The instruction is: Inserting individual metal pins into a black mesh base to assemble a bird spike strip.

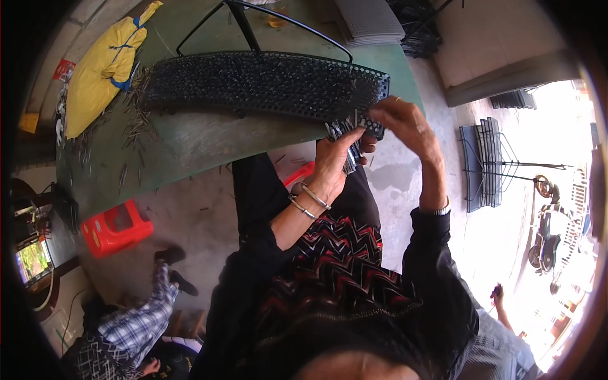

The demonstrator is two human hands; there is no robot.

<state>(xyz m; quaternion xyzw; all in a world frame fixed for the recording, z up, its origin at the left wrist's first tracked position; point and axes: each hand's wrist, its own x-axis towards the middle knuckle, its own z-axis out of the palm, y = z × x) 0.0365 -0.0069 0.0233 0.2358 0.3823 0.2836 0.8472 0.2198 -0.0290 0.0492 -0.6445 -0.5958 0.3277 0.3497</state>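
A long black perforated metal panel (253,82) lies across the table's near side, with a black tube frame (248,28) rising from its back edge. Many thin strips appear to fill its holes. In my left hand (330,161), closed below the panel's right end, is a bundle of thin metallic strips (350,166); a band circles the wrist twice. My right hand (408,126) is at the panel's right corner, just above the bundle. Its fingers are curled together and slightly blurred, and what they pinch is too small to make out.
Loose strips (140,126) lie scattered on the green table (101,180) beside a yellow sack (101,79). Grey perforated sheets (370,22) are stacked at the far right. A red plastic stool (117,228) stands below left, near another person (136,323). Black racks (484,164) stand at right.
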